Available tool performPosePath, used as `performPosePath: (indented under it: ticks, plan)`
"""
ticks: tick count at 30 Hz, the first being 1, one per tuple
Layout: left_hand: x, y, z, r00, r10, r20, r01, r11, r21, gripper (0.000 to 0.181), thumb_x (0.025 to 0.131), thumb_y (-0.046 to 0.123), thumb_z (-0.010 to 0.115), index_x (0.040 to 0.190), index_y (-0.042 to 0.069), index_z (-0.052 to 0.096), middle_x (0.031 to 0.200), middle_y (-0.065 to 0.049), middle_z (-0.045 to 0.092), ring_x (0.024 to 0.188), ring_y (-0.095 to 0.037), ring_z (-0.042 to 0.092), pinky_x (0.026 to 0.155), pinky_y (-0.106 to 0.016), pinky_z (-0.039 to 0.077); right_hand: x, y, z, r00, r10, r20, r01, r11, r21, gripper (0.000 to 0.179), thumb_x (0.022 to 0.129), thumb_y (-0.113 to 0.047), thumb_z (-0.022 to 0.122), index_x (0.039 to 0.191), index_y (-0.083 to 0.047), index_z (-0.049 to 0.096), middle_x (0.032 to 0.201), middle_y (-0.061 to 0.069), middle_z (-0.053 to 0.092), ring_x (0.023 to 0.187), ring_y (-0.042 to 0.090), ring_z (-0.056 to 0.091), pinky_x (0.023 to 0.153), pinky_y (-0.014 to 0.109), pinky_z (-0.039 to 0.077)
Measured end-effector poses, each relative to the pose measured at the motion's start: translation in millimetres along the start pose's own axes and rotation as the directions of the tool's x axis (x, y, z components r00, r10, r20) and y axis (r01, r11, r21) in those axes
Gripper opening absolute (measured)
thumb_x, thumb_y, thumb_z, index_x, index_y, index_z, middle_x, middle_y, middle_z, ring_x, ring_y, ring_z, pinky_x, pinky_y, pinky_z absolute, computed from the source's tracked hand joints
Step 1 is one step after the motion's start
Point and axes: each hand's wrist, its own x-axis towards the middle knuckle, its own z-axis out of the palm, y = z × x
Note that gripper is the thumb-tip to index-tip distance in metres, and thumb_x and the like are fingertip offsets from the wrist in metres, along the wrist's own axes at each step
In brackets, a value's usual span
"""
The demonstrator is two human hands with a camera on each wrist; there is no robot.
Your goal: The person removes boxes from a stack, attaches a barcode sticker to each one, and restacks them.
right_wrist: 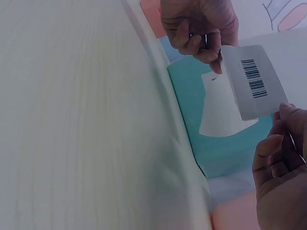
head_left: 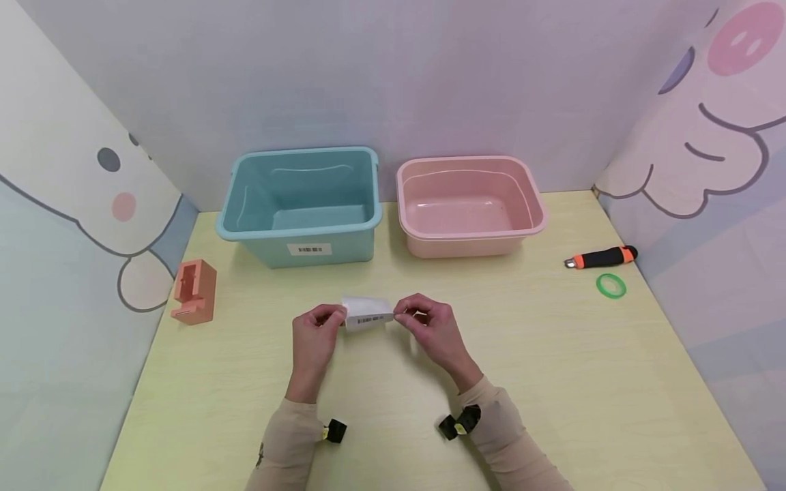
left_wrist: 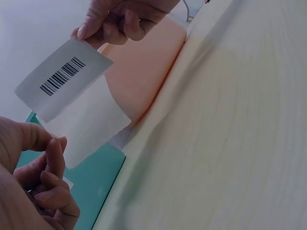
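A white barcode label (head_left: 369, 319) is stretched between both hands above the table, in front of the bins. My left hand (head_left: 314, 344) pinches its left end between thumb and finger; my right hand (head_left: 437, 335) pinches the right end. In the left wrist view the label (left_wrist: 64, 76) shows its printed black bars, and a blank white paper (left_wrist: 96, 127) hangs behind and below it. The right wrist view shows the label (right_wrist: 254, 82) tilted, with the blank paper (right_wrist: 218, 112) behind it. Where label and paper meet is hidden.
A blue-green bin (head_left: 310, 254) bearing a barcode sticker (head_left: 310, 249) stands at the back left, a pink bin (head_left: 467, 247) beside it. An orange-pink tape dispenser (head_left: 198, 293) sits at the left edge. Rightward lie a black-and-orange utility knife (head_left: 602, 257) and a green tape roll (head_left: 600, 290).
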Motion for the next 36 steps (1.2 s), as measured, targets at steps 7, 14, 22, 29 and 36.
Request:
performPosePath:
  ticks: [7, 14, 22, 29, 36]
  plan:
    - [0.7, -1.1, -0.9, 1.000, -0.008, -0.005, 0.008, 1.000, -0.006, 0.013, 0.094, 0.006, 0.069, 0.093, -0.003, 0.079, 0.088, -0.006, 0.073, 0.088, -0.021, 0.059, 0.072, -0.022, 0.048, 0.1, -4.1, -3.9, 1.000, -0.001, -0.013, 0.001, 1.000, -0.010, 0.003, 0.097, 0.001, 0.073, 0.097, 0.002, 0.075, 0.098, 0.012, 0.074, 0.084, 0.015, 0.065, 0.075, 0.022, 0.056]
    - [2.8, -4.9, -5.9, 1.000, -0.013, -0.026, 0.013, 1.000, 0.014, 0.014, 0.094, 0.010, 0.072, 0.093, -0.002, 0.080, 0.078, 0.000, 0.070, 0.079, -0.016, 0.057, 0.069, -0.023, 0.044, 1.3, -9.4, -14.3, 0.999, -0.003, -0.052, 0.004, 1.000, 0.010, 0.003, 0.096, 0.002, 0.073, 0.097, 0.004, 0.074, 0.096, 0.015, 0.072, 0.078, 0.012, 0.062, 0.066, 0.020, 0.049]
    - [5.7, -7.6, -11.8, 0.996, -0.019, 0.089, 0.019, 1.000, -0.003, 0.016, 0.098, 0.011, 0.073, 0.101, -0.004, 0.078, 0.080, 0.001, 0.070, 0.079, -0.015, 0.056, 0.071, -0.024, 0.044, 3.6, -9.5, -24.2, 0.996, 0.012, -0.088, -0.009, 1.000, 0.028, 0.004, 0.095, 0.004, 0.074, 0.098, 0.003, 0.076, 0.090, 0.011, 0.070, 0.070, 0.010, 0.055, 0.059, 0.020, 0.042]
    - [7.9, -13.4, -11.4, 0.986, -0.014, 0.166, -0.004, 0.994, 0.110, 0.019, 0.101, 0.015, 0.072, 0.103, -0.002, 0.079, 0.085, -0.002, 0.069, 0.079, -0.015, 0.055, 0.069, -0.024, 0.043, 5.3, -8.1, -28.0, 0.995, 0.010, -0.097, -0.006, 0.999, 0.035, 0.005, 0.094, 0.004, 0.075, 0.099, 0.003, 0.076, 0.086, 0.006, 0.068, 0.068, 0.010, 0.052, 0.057, 0.020, 0.039]
    - [10.6, -19.2, -16.5, 0.993, 0.073, 0.098, -0.101, 0.940, 0.325, 0.018, 0.098, 0.021, 0.074, 0.102, 0.005, 0.082, 0.081, -0.005, 0.072, 0.072, -0.017, 0.058, 0.065, -0.029, 0.044, 6.2, -9.2, -31.2, 0.993, 0.017, -0.113, -0.015, 1.000, 0.024, 0.005, 0.094, 0.003, 0.076, 0.099, 0.003, 0.077, 0.081, 0.004, 0.065, 0.066, 0.011, 0.050, 0.056, 0.020, 0.037]
